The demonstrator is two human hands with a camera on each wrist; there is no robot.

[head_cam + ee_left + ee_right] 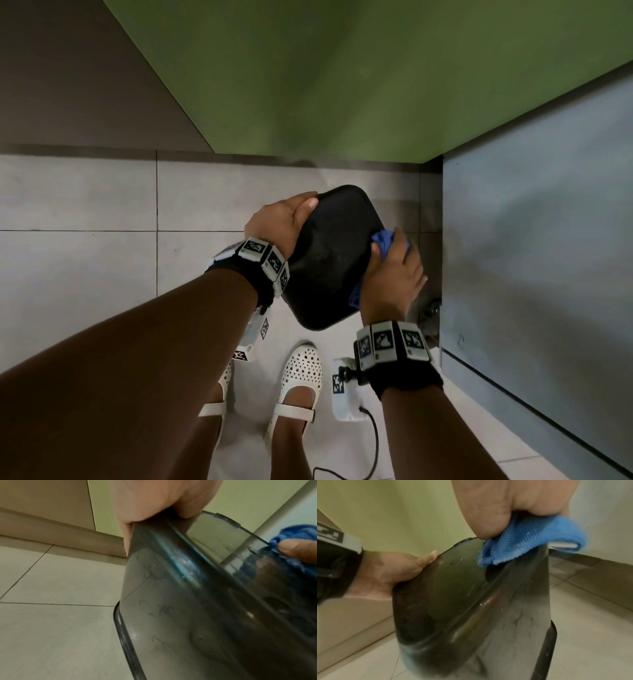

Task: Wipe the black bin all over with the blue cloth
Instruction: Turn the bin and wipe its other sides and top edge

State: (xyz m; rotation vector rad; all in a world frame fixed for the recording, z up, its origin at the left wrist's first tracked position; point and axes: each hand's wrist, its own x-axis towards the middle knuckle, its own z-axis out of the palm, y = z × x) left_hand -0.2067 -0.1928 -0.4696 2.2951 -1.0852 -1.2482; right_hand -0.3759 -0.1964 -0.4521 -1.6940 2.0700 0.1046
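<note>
— What's nearest?

— White perforated shoes on the pale tiled floor, with a black cable trailing by the right foot.

— And the hands?

— The left hand curls over the far left corner of the black bin, thumb on its upturned base. The right hand bunches the blue cloth and presses it onto the base's right edge.

— Where's the bin?

— Upside down and tilted, held up between both hands; I can't tell whether its rim touches the floor.

— Beyond it?

— A green panel, with a grey panel on the right.
</note>
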